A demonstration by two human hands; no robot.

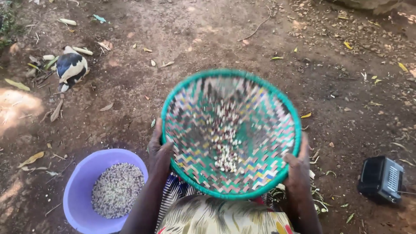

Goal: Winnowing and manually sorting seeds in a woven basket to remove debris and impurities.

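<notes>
One woven basket (260,125), one purple bowl (78,190), one small black radio (381,178), one black-and-white bird (70,68) and two hands (159,151) (298,167) are counted here, grains uncountable tbh.

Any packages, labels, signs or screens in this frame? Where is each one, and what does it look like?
No packages, labels, signs or screens can be made out.
Nearest candidate: a small black box-shaped device with a pale slatted grille, lying on the bare ground to the right of the right hand; no display shows on it.
</notes>
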